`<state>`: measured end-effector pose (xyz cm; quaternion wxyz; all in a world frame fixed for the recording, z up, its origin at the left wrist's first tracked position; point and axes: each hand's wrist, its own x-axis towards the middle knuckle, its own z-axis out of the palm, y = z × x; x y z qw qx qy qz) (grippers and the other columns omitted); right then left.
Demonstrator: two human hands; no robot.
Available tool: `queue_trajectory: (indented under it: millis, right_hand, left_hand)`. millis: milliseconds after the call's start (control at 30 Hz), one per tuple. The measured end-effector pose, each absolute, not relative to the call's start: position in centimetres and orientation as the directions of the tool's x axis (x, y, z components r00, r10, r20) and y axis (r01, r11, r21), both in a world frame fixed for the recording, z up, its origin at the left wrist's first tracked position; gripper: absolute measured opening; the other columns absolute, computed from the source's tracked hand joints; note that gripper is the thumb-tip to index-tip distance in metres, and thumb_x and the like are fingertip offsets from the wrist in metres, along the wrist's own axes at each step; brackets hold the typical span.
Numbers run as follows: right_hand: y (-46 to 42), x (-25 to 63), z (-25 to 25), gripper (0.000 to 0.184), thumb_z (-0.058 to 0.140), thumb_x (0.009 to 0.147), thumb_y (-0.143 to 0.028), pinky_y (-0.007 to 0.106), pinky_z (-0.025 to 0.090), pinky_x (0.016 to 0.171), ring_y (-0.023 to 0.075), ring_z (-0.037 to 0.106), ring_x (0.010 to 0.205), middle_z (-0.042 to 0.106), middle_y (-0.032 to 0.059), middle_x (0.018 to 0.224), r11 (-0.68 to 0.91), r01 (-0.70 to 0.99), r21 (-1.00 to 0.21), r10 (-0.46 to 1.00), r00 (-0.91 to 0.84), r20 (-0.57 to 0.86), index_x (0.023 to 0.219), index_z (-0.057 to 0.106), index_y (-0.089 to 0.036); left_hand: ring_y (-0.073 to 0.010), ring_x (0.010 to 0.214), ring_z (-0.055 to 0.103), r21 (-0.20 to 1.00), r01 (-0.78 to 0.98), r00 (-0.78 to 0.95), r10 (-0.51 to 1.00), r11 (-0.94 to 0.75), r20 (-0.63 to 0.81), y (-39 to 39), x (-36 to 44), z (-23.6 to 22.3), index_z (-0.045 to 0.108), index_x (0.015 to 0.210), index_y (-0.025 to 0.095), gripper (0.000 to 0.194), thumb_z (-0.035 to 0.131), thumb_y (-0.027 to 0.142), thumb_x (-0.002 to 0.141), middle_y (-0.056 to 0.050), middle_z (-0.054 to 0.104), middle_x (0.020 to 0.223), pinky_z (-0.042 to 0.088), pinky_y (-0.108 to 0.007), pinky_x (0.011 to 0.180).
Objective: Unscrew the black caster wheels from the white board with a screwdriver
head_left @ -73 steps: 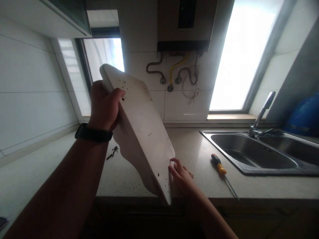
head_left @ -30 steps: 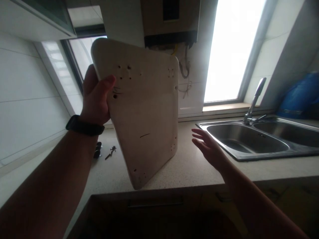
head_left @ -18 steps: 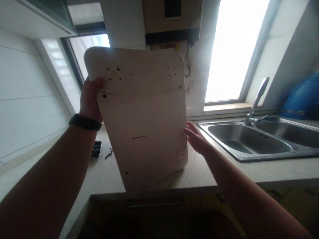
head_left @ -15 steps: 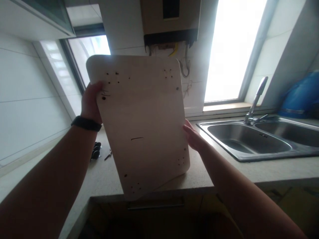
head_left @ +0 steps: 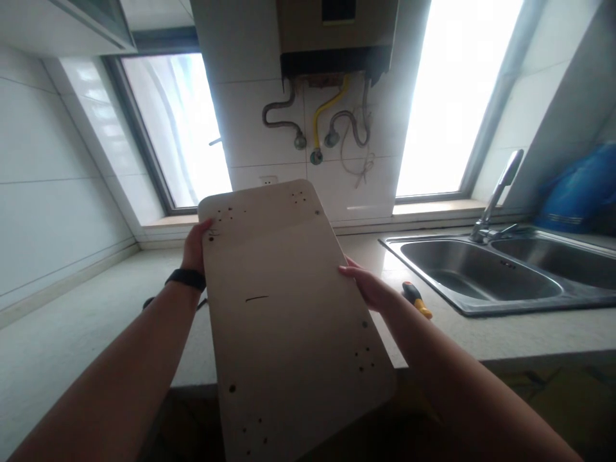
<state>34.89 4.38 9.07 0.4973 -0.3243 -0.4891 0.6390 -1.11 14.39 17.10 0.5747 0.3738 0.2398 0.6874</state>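
Note:
A pale board point(head_left: 289, 289) with rounded corners and groups of small holes near each corner is held up before me, tilted. A short dark pen line marks its face. My left hand point(head_left: 195, 247), with a black band on the wrist, grips the board's upper left edge. On the right edge, about midway, my right hand point(head_left: 363, 279) holds it with the thumb on the face and fingers behind. The lower end of the board hangs out past the counter's front edge. Its far side is hidden from me.
Right of the board, a screwdriver point(head_left: 416, 300) with a black and orange handle lies on the counter point(head_left: 462, 340), partly behind my arm. A double steel sink point(head_left: 481, 279) with a tap point(head_left: 498, 192) stands beyond. Small dark pieces point(head_left: 202, 303) lie left, mostly hidden. A water heater point(head_left: 337, 38) hangs above.
The board has turned from edge-on to face me, then come down and tipped back, nearer to me. My right hand let go of its lower end and took the right edge.

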Motion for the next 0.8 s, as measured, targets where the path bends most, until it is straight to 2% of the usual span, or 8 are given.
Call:
queue_trajectory:
  millis: [200, 333, 567, 700, 800]
  right_hand:
    - [5.3, 34.4, 7.4, 0.044, 0.064, 0.086, -0.043, 0.033, 0.058, 0.068, 0.0193, 0.07, 0.077, 0.073, 0.0049, 0.102, -0.114, -0.303, -0.946, 0.969, -0.245, -0.038, 0.127, 0.058, -0.028]
    - [5.8, 34.2, 6.9, 0.04, 0.067, 0.084, -0.041, 0.032, 0.057, 0.066, 0.0192, 0.069, 0.071, 0.073, 0.0049, 0.092, -0.206, -0.279, -0.938, 0.964, -0.224, -0.145, 0.12, 0.06, -0.023]
    - [5.7, 35.0, 7.1, 0.041, 0.068, 0.084, -0.044, 0.033, 0.058, 0.068, 0.0204, 0.07, 0.073, 0.075, 0.0054, 0.091, -0.316, -0.227, -0.921, 0.938, -0.223, -0.266, 0.118, 0.06, -0.023]
    - [6.0, 35.5, 7.2, 0.046, 0.065, 0.084, -0.053, 0.036, 0.059, 0.069, 0.0221, 0.07, 0.071, 0.075, 0.0099, 0.088, -0.392, -0.171, -0.904, 0.908, -0.228, -0.35, 0.11, 0.064, -0.015]
    - [5.9, 35.4, 7.4, 0.05, 0.063, 0.083, -0.059, 0.037, 0.06, 0.072, 0.0221, 0.07, 0.071, 0.074, 0.0112, 0.089, -0.408, -0.13, -0.904, 0.9, -0.222, -0.374, 0.104, 0.066, -0.013]
  left_hand:
    - [-0.0307, 0.077, 0.074, 0.834, -0.539, -0.074, 0.993, -0.119, 0.094, 14.7, -0.8, 14.5, 0.069, 0.102, 0.009, 0.031, 0.061, 0.032, 0.083, -0.009, 0.074, 0.071, 0.064, -0.039, 0.067]
    - [-0.0285, 0.068, 0.071, 0.893, -0.449, -0.133, 0.991, -0.035, -0.029, 14.3, 0.0, 13.0, 0.068, 0.107, 0.006, 0.035, 0.061, 0.029, 0.081, -0.01, 0.073, 0.069, 0.061, -0.037, 0.06]
    - [-0.0258, 0.063, 0.069, 0.927, -0.374, -0.126, 0.99, 0.018, -0.07, 14.8, 0.5, 11.5, 0.067, 0.103, 0.008, 0.029, 0.058, 0.028, 0.085, -0.008, 0.069, 0.065, 0.058, -0.034, 0.059]
    - [-0.0267, 0.072, 0.07, 0.968, -0.25, -0.135, 0.989, 0.025, -0.06, 15.3, 0.3, 11.0, 0.066, 0.104, 0.008, 0.027, 0.06, 0.025, 0.085, -0.011, 0.071, 0.074, 0.058, -0.035, 0.066]
    - [-0.0306, 0.096, 0.069, 0.995, -0.101, -0.21, 0.978, -0.029, 0.007, 14.3, 0.0, 10.9, 0.062, 0.117, 0.008, 0.036, 0.063, 0.02, 0.083, -0.015, 0.072, 0.094, 0.057, -0.041, 0.081]
